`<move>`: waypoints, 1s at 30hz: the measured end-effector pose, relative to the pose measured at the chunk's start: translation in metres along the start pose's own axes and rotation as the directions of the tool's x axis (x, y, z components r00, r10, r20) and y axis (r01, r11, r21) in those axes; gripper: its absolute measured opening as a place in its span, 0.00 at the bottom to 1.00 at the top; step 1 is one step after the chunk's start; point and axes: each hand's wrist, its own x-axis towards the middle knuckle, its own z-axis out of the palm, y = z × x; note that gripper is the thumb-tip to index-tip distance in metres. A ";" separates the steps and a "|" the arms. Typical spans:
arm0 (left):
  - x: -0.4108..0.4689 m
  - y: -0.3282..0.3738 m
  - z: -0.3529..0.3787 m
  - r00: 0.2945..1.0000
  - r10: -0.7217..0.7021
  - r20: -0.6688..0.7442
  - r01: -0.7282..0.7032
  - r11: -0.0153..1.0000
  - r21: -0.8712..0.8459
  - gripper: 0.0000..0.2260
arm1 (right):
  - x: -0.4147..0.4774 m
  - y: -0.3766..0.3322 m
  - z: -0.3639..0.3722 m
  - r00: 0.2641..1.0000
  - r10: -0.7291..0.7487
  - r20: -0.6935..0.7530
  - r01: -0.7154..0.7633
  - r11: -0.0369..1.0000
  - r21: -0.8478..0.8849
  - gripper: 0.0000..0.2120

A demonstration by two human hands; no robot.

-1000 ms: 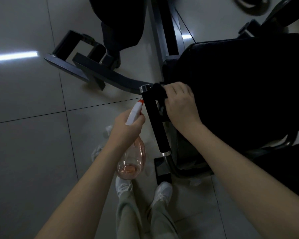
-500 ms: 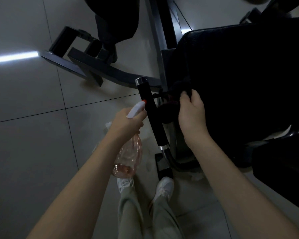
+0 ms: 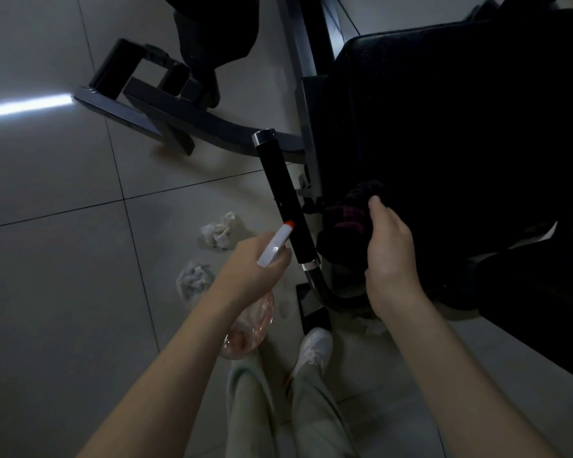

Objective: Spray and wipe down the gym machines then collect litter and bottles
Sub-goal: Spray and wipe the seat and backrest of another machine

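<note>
While left hand (image 3: 262, 264) grips spray bottle (image 3: 250, 327), right hand (image 3: 391, 256) clutches cloth (image 3: 343, 219) beside handle (image 3: 283, 193).

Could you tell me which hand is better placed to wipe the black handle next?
Probably the right hand: it holds the dark cloth right beside the black handle, while the left hand grips the spray bottle.

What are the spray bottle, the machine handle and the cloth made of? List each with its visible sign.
Spray bottle: glossy pinkish plastic, see-through body, white head. Handle: matte black grip, probably rubber or foam, between shiny metal collars. Cloth: dark soft fabric, perhaps knit or terry; it bunches and looks fuzzy.
</note>
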 end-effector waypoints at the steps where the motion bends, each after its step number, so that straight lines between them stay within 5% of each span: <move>1: -0.002 0.000 0.002 1.000 0.011 0.012 -0.011 1.000 0.018 0.14 | -0.002 0.002 -0.001 1.000 0.002 -0.008 -0.002 1.000 0.001 0.21; 4: -0.006 0.000 0.006 0.999 0.014 0.045 -0.016 0.999 0.047 0.21 | -0.006 0.011 -0.003 0.999 -0.017 -0.045 0.017 1.000 -0.011 0.22; 9: -0.014 -0.006 0.010 0.999 0.040 0.030 -0.041 0.998 0.053 0.09 | -0.015 0.021 -0.002 0.997 -0.076 0.007 0.076 0.991 -0.110 0.19; 11: -0.017 -0.013 0.009 0.999 0.022 -0.037 -0.022 1.000 0.003 0.13 | -0.018 0.023 0.005 0.985 -0.175 0.002 0.171 0.963 -0.207 0.17; 13: -0.019 -0.017 0.006 0.994 -0.022 -0.105 0.016 0.998 -0.063 0.13 | -0.016 0.022 0.019 0.936 -0.351 0.021 0.336 0.874 -0.352 0.15; 16: -0.018 -0.023 -0.002 0.981 -0.085 -0.177 0.056 0.985 -0.162 0.08 | 0.005 0.031 0.047 0.780 -0.592 0.200 0.566 0.535 -0.627 0.20; 19: -0.014 -0.027 -0.007 0.971 -0.090 -0.221 0.049 0.981 -0.186 0.08 | 0.032 0.056 0.074 0.770 -0.529 0.356 0.539 0.242 -0.807 0.30; 24: -0.013 -0.033 -0.009 0.977 -0.051 -0.205 0.020 0.989 -0.149 0.15 | 0.038 0.082 0.072 0.770 -0.534 0.350 0.479 0.121 -0.870 0.35; 30: -0.014 -0.034 -0.007 0.977 -0.078 -0.197 0.044 0.984 -0.172 0.06 | 0.015 0.111 0.039 0.799 -0.483 0.358 0.466 0.123 -0.876 0.41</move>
